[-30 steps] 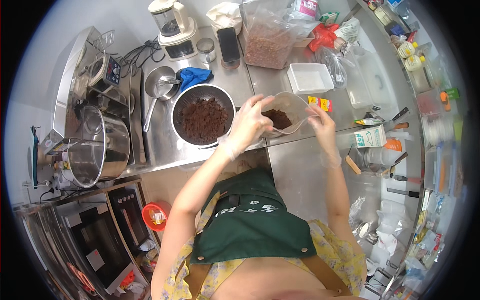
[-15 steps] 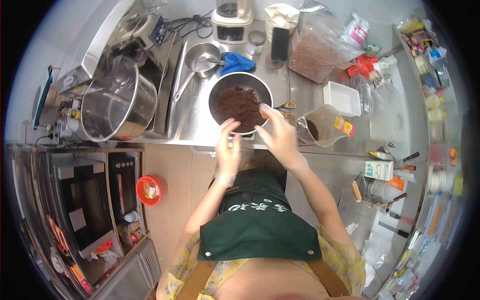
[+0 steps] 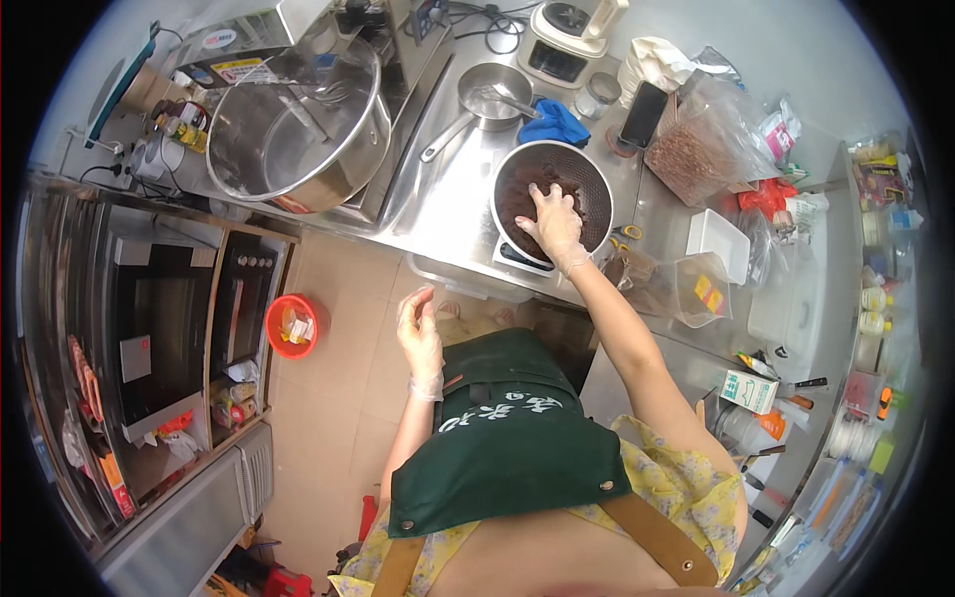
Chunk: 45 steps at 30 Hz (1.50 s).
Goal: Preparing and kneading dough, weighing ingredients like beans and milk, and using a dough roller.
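A round metal bowl [image 3: 601, 189] with a dark, ridged inside stands near the counter's front edge. It holds a dark brown crumbly mass [image 3: 515, 195]. My right hand [image 3: 553, 225], in a clear thin glove, reaches into the bowl with spread fingers resting on the brown mass. My left hand [image 3: 420, 336], also gloved, hangs in front of the counter, left of my green apron. Its fingers are loosely bent and hold nothing. Under the bowl's near side shows part of a white flat device [image 3: 517, 259].
A saucepan [image 3: 495, 92] and blue cloth [image 3: 555, 123] lie behind the bowl. To its right are yellow-handled scissors [image 3: 627, 235], a clear jug [image 3: 686, 289] and a white tray [image 3: 718, 245]. A large steel mixing bowl [image 3: 370, 149] stands left, a red bin [image 3: 296, 326] on the floor.
My right hand has moved from the bowl's rim into the brown mass. My left hand has pulled back from the bowl toward my body. The view has turned, shifting the counter rightward.
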Available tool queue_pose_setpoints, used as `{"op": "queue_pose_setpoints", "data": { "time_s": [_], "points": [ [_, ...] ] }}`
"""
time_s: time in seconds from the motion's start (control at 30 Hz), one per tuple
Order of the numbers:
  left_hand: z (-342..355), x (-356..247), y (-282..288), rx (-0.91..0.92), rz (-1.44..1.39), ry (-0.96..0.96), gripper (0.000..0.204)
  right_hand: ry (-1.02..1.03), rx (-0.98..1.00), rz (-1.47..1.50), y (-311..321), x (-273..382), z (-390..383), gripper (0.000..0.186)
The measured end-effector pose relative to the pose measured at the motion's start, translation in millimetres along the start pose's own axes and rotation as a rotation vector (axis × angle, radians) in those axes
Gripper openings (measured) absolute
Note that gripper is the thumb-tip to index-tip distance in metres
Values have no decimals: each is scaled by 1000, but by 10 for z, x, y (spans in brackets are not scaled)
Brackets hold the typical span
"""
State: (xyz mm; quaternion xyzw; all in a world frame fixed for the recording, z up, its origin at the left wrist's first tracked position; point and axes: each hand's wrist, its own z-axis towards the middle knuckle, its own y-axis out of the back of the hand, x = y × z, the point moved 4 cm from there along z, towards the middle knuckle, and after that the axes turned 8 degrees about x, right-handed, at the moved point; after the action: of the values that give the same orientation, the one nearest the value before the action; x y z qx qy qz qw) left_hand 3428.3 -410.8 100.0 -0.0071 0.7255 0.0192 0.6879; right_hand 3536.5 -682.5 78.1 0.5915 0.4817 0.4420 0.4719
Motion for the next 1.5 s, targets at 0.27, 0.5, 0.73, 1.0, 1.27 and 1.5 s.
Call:
{"op": "queue_pose_setpoints", "data": {
  "time_s": [0.27, 0.5, 0.73, 1.0, 1.27, 1.5],
  "points": [
    [136, -41, -128, 101, -97, 64, 17, -130, -23, 60, -74, 0, 97, 60],
    [186, -21, -243, 204, -29, -22, 17, -176, -74, 91, -90, -6, 133, 49],
    [228, 65, -169, 194, -91, 20, 20, -215, -180, 456, -121, -262, 222, 32],
    [252, 111, -203, 216, -148, 58, 18, -551, 312, 2066, -206, -622, 261, 24],
    [388, 72, -368, 273, -172, 86, 17, -694, 301, 2641, -272, -585, 147, 28],
    [730, -137, -810, 294, -373, 71, 27, -624, 250, 2795, -116, -581, 70, 29]
  ]
}}
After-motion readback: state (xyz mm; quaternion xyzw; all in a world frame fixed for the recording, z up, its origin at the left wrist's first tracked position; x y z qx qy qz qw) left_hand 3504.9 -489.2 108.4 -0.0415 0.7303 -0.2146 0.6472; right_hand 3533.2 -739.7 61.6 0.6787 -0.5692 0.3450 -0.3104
